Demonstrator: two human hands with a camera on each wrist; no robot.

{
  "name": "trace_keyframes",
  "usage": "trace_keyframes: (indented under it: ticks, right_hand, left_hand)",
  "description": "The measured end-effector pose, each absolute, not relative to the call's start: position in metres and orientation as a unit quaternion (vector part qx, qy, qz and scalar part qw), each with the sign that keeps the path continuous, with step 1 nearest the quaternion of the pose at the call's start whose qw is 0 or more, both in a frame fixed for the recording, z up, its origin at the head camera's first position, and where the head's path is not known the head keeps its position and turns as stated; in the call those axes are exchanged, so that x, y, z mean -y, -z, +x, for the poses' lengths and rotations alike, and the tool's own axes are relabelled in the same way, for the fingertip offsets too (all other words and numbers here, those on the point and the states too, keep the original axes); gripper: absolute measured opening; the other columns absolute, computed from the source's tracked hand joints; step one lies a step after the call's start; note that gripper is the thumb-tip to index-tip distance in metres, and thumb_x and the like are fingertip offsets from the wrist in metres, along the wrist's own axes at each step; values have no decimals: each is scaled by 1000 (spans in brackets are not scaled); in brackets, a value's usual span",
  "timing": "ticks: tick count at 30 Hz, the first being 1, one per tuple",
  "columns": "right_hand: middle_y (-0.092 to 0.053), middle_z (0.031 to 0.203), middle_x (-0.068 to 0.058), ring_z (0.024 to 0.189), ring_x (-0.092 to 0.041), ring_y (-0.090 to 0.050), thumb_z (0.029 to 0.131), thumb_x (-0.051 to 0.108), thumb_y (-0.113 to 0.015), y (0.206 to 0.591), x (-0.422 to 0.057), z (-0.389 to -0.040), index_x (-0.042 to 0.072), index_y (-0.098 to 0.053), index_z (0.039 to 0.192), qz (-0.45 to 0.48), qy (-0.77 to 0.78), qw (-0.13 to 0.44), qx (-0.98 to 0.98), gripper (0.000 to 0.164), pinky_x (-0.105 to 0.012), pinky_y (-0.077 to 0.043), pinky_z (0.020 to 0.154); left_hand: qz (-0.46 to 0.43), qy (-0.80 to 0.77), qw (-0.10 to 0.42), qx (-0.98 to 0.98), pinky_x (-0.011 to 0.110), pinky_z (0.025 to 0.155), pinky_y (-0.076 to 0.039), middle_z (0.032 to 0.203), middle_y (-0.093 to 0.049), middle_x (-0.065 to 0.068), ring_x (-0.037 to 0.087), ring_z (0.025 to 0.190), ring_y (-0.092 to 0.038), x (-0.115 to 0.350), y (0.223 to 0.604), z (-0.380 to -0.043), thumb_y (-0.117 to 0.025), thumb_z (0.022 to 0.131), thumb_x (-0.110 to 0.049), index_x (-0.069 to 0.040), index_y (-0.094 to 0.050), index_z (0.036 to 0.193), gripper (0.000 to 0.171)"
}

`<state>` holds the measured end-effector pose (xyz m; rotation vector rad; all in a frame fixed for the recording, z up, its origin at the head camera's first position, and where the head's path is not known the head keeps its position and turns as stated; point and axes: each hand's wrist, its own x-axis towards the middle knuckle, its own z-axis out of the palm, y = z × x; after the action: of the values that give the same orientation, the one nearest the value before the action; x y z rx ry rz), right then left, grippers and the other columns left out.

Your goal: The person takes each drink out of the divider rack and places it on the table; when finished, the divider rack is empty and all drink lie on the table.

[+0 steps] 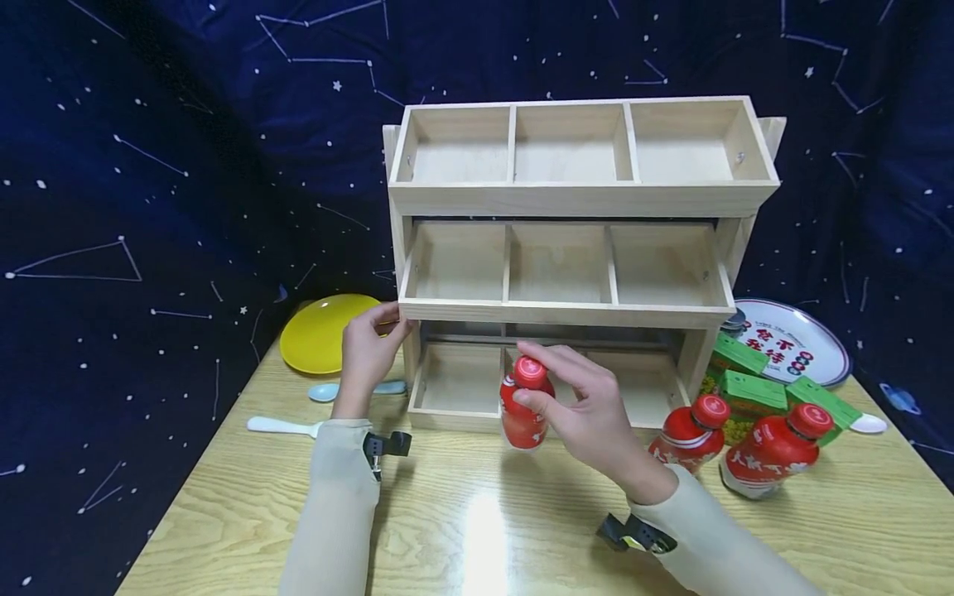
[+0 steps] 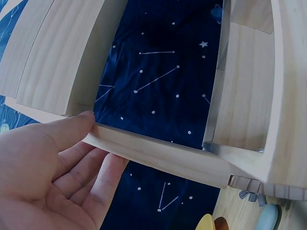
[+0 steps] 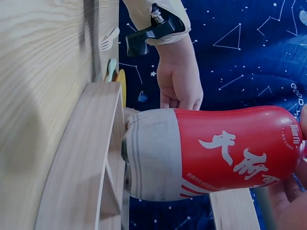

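My right hand (image 1: pixel 589 406) holds a red bottle (image 1: pixel 524 418) near its cap, thumb on one side and fingers on the other. The bottle is upright in front of the bottom tier of a wooden three-tier shelf (image 1: pixel 581 201). In the right wrist view the bottle (image 3: pixel 225 148) shows its red label and pale base, which is apart from the bottom tray (image 3: pixel 76 158). At the shelf's left side, my left hand (image 1: pixel 370 352) grips the upright post below the middle tier. The left wrist view shows the thumb and fingers of this hand (image 2: pixel 62 167) around the post (image 2: pixel 158 151).
Two more red bottles (image 1: pixel 689 434) stand at the right, before several green boxes (image 1: pixel 753 393) and a white plate (image 1: pixel 790 339) with red print. A yellow plate (image 1: pixel 320 335), blue spoon (image 1: pixel 324 392) and white-handled utensil (image 1: pixel 279 426) lie left. A starry dark cloth (image 1: pixel 186 207) hangs behind.
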<state>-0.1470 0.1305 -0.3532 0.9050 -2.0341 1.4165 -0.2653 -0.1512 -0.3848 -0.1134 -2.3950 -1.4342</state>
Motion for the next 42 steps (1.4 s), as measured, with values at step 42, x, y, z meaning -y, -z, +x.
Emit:
trace_keyframes:
  ticks: [42]
  right_hand:
    - [-69,109,5,81,-9,-57,76,16,-87,383,-217,-98,18,-68,123,180,-389,163,889,51,-26,-51,59]
  left_hand:
    - [-42,499,175,848,37,86,-57,116,-69,8,25,102,-66,159,383,-266,-72,91,-32,-11,-69,124,40]
